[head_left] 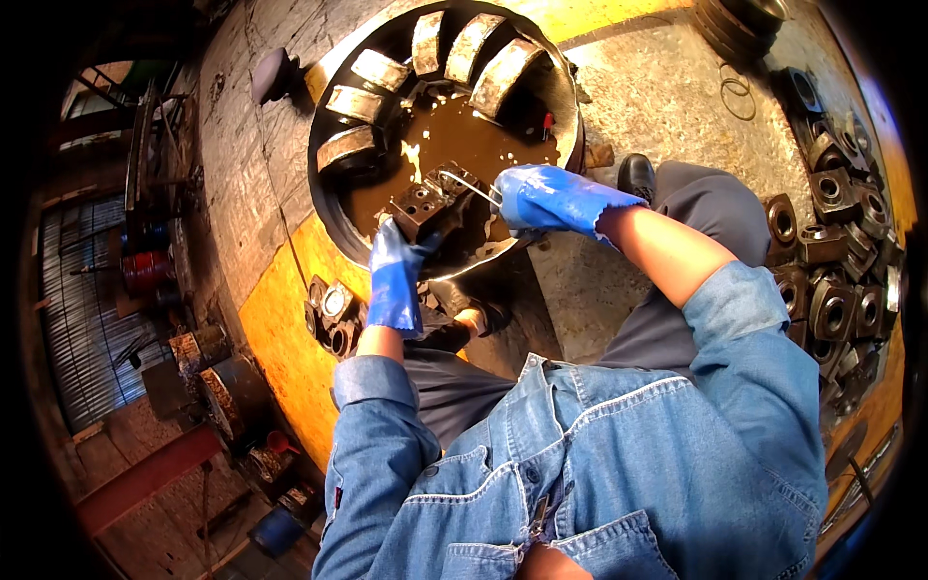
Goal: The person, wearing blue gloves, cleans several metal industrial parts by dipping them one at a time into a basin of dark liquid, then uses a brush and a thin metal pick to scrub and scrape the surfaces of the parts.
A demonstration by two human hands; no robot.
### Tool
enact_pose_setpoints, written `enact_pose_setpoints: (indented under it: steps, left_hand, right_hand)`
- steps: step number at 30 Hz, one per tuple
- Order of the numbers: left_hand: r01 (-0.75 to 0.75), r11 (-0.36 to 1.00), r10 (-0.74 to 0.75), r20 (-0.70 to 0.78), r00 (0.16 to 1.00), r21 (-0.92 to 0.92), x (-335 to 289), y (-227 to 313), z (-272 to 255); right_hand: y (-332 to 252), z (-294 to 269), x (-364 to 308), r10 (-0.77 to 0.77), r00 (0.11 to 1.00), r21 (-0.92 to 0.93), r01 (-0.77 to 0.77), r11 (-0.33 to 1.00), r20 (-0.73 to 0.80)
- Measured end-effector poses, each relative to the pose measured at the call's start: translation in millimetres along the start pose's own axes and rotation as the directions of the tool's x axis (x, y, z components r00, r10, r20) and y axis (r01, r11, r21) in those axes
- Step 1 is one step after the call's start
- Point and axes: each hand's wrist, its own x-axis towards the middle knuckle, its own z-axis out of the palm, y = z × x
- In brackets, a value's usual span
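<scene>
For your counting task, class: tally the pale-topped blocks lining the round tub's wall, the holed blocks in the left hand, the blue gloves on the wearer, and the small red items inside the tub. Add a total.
Pale-topped blocks: 6
Holed block: 1
Blue gloves: 2
Small red item: 1
Total: 10

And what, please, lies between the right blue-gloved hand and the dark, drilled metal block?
In the head view, a thin, bent metal rod, held by that hand.
</scene>
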Motion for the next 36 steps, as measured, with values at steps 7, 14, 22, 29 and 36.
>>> enact_pose_setpoints:
  steps: [7,14,22,29,36]
  left_hand:
    - [0.020,1.000,-0.020,-0.004,1.000,0.009,-1,-7,2]
    - [0.001,0.989,0.010,0.073,0.997,-0.149,9,-21,10]
    - [-0.036,0.999,0.037,-0.063,0.997,0.008,4,-27,18]
    - [0.026,0.996,-0.020,0.078,0.997,-0.081,3,-2,1]
    - [-0.054,0.996,0.052,-0.032,0.998,-0.076,17,-34,33]
  right_hand:
    - [-15,-14,-14,-0.045,0.999,0.162,0.048,0.986,-0.025]
    - [-4,14,20,-0.128,0.984,0.266,0.157,0.951,-0.126]
    - [-1,26,37,-0.116,0.993,0.757,0.072,0.649,0.005]
    - [10,27,36,-0.042,0.993,0.842,-0.068,0.535,0.107]
    - [3,19,6,-0.039,0.995,0.801,-0.047,0.596,0.087]
